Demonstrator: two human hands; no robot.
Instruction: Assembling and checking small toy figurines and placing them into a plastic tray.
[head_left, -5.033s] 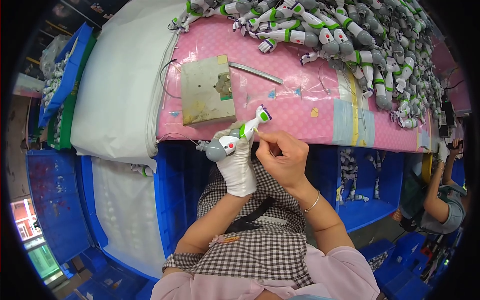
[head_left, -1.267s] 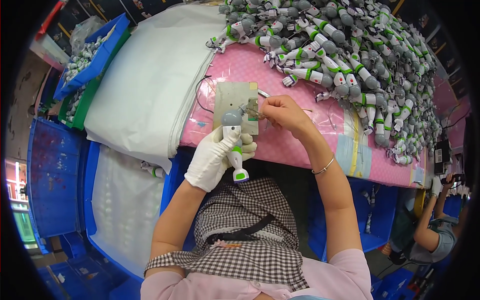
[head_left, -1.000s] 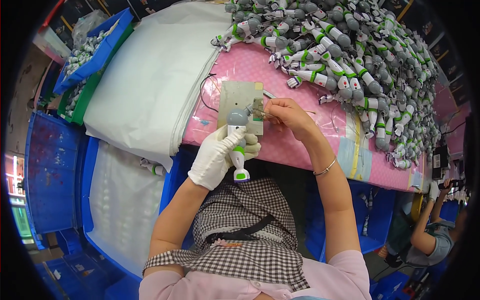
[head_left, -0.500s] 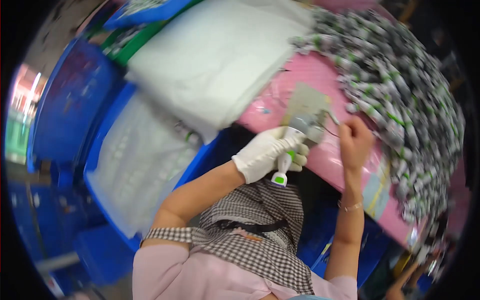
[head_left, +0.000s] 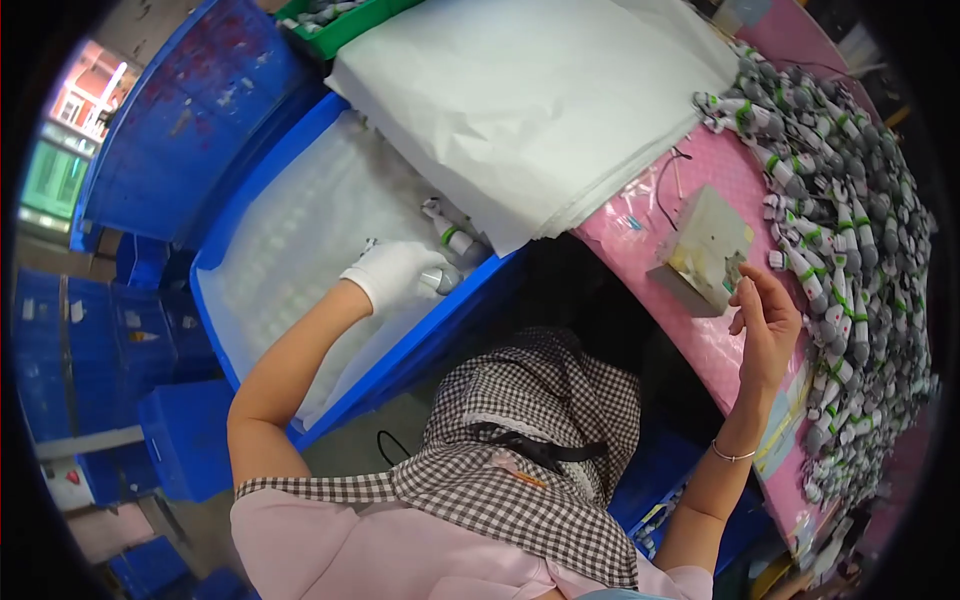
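Plainly, gloved left grip (head_left: 393, 272) clamped round toy arm (head_left: 431, 277), grey ball (head_left: 447, 282) protruding rightward.

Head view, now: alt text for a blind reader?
White-gloved left hand holding a toy arm over a blue bin lined with white sheeting. Bare right hand is raised beside a metal box on a pink table; toy arms are heaped at right.

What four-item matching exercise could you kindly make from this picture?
1. white-gloved left hand
2. bare right hand
3. boxy grey metal block
4. heap of white-grey-green toy arms

A. thin shiny bracelet at its wrist
B. along the pink-covered table's right side
C. holding a toy arm over a blue plastic bin
D. between large white sheets and the heap

Pairs: 1-C, 2-A, 3-D, 4-B
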